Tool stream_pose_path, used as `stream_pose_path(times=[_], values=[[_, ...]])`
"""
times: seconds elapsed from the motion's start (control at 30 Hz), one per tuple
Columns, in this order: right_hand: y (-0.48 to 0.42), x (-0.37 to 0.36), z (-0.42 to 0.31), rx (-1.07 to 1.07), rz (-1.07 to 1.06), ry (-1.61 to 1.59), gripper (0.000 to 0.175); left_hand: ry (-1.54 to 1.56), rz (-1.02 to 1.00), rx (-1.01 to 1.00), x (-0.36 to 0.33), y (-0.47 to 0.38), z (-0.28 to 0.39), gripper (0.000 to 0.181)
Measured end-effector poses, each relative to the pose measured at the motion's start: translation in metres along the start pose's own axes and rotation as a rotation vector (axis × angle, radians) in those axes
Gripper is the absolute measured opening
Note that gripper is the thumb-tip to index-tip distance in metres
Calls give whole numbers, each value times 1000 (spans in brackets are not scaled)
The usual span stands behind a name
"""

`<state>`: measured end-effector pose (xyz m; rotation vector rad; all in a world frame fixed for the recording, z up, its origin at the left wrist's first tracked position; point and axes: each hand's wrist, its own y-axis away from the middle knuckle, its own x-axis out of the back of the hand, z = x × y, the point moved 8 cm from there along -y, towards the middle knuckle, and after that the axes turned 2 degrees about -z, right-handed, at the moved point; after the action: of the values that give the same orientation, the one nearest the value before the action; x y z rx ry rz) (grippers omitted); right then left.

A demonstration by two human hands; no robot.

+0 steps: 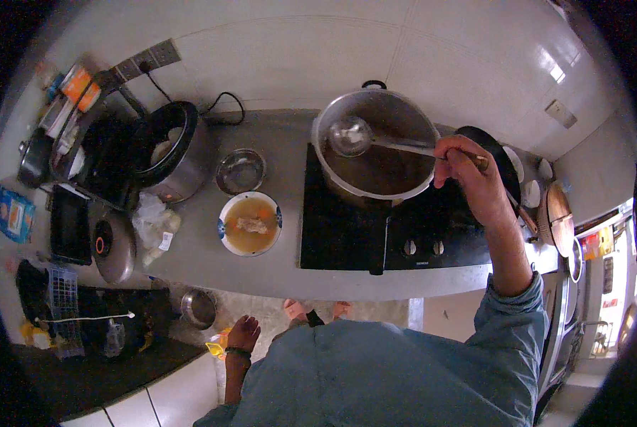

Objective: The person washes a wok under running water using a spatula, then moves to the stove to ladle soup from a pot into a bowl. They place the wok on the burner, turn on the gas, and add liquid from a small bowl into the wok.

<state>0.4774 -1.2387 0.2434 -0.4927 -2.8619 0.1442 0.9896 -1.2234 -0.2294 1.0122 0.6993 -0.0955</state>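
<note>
My right hand (pixel 461 163) grips the handle of a metal ladle (pixel 408 145). The ladle's round bowl is over the left part of a large metal pot (pixel 362 193), above or at the surface of brown liquid; I cannot tell if it touches. The pot stands on a black glass cooktop (pixel 345 240). Down at my left side hangs my left hand (pixel 243 333), fingers loosely bent, with nothing seen in it. On the grey counter (pixel 201 251), a white bowl with blue patches (pixel 250 224) holds orange-brown soup with a pale chunk. Behind it sits a small metal bowl (pixel 241 171).
A rice cooker (pixel 182 171) with its lid up and a plastic bag (pixel 155 219) stand at the left. Beside the pot is a dark wok (pixel 486 141); farther right, a wooden board (pixel 560 219). A metal basin (pixel 198 308) is low at the left.
</note>
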Motion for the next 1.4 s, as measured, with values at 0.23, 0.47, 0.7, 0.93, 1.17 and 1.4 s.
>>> stream_pose_path(times=[0.23, 0.47, 0.7, 0.93, 1.17, 1.4], values=[[9, 15, 50, -83, 12, 194, 16, -95, 141, 30, -11, 30, -8, 13], [-7, 18, 74, -180, -114, 299, 15, -118, 279, 103, -9, 36, -23, 11], [-33, 10, 85, 15, -153, 532, 14, -143, 324, 85, -4, 37, -26, 18], [-44, -15, 104, -103, -302, 348, 15, -168, 323, 53, -14, 40, -31, 20], [-59, -13, 103, 144, -206, 630, 14, -97, 371, 57, -10, 44, -42, 19], [-53, -37, 115, -19, -327, 495, 14, -71, 326, -4, -2, 53, -61, 22]])
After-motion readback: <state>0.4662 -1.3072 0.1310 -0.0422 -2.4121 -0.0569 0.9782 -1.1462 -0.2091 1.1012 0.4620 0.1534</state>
